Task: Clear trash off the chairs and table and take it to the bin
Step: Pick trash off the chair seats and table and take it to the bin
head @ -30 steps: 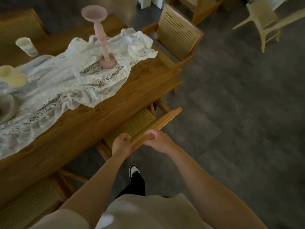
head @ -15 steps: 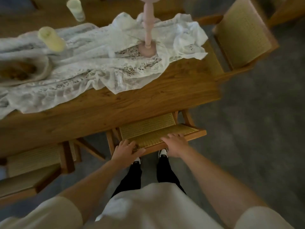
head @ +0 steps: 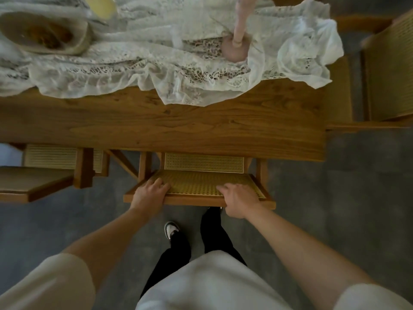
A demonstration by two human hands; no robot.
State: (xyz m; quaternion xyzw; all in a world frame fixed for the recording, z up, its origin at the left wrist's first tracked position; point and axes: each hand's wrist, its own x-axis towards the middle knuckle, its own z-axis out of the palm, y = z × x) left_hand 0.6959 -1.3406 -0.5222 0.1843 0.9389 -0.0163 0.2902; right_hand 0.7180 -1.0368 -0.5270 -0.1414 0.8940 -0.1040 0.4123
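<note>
Both hands grip the top rail of the chair point(head: 203, 183) tucked under the table point(head: 178, 128): left hand point(head: 149, 194) and right hand point(head: 240, 201) curl over the rail, well apart, so I can draw it out squarely and check the seat. Its rail runs left-right, parallel to the table edge, the seat facing under the table. No trash shows on the seat strip, the bare wood or the lace cloth point(head: 178, 70) beyond.

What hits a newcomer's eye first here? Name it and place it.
Both hands, left hand and right hand, rest on the top rail of a cane-backed chair tucked under the wooden table. Above, a crumpled white lace cloth sprawls across the tabletop, with a pink candlestick standing on it.
</note>
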